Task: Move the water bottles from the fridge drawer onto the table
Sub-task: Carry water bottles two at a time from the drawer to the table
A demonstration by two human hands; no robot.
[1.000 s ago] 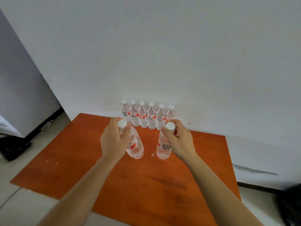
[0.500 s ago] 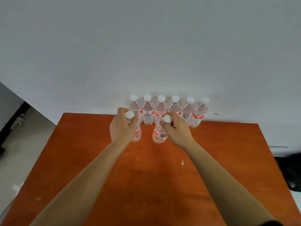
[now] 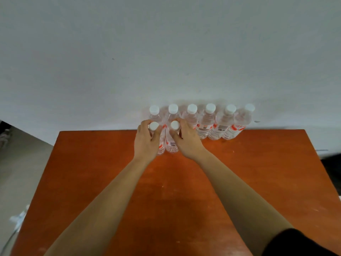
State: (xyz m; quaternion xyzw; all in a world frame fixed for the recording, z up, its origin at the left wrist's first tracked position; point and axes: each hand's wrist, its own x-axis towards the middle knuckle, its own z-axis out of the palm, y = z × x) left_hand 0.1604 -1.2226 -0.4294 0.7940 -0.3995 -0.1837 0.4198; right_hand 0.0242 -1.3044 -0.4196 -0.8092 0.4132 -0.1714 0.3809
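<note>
Gripping below the white caps, the left hand (image 3: 146, 139) clasps the left clear plastic water bottle (image 3: 154, 126) and the right hand (image 3: 186, 140) clasps the right clear plastic water bottle (image 3: 172, 144), both upright side by side on the orange wooden table (image 3: 166, 185); a row of six like bottles (image 3: 206, 124) stands just behind them against the pale grey wall (image 3: 166, 52), its left end partly hidden by the hands
</note>
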